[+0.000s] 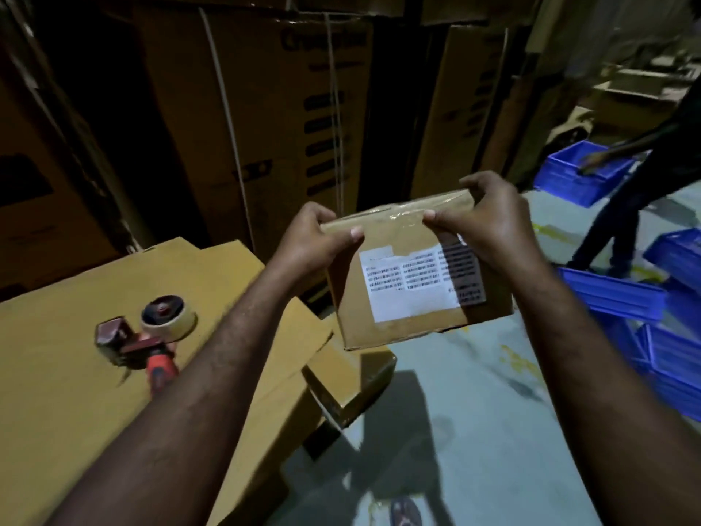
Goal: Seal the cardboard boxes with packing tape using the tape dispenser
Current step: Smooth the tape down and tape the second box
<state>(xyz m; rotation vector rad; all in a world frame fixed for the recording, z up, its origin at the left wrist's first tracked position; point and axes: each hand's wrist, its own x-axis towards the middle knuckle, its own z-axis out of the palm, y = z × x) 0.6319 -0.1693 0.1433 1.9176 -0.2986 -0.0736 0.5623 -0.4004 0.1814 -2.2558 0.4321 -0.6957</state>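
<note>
1. Held up in the air just to the right of the large flat tan cardboard carton [57, 373], clear of any surface: a small brown cardboard box with a white printed label [413, 275].
2. Gripped at its upper left corner by the left hand [318, 237], with fingers curled over the far side and thumb laid on the near face.
3. Gripped at its upper right corner by the right hand [489, 222], with fingers wrapped over the top and thumb pressing on the glossy strip of clear packing tape [398, 214] along the top edge.
4. Probably light, judging by a hold at two corners alone with nothing underneath.
5. Stiff along edges and corners, likely softer mid-panel; best taken at the corners or opposite edges rather than squeezed across the broad faces.
6. Slick on the taped strip and on the label; surer purchase on bare cardboard.
7. Contents unseen, fragility unknown; worth setting down gently rather than dropping.
8. Lying untouched on top of the carton, towards its near side: a red-handled tape dispenser with a pale roll of tape [148, 336].
9. Calls for one free hand on the dispenser, so probably wiser to rest the small box on the carton first.
10. Well to the right of the carton: stacked blue plastic crates [614, 294].
</note>
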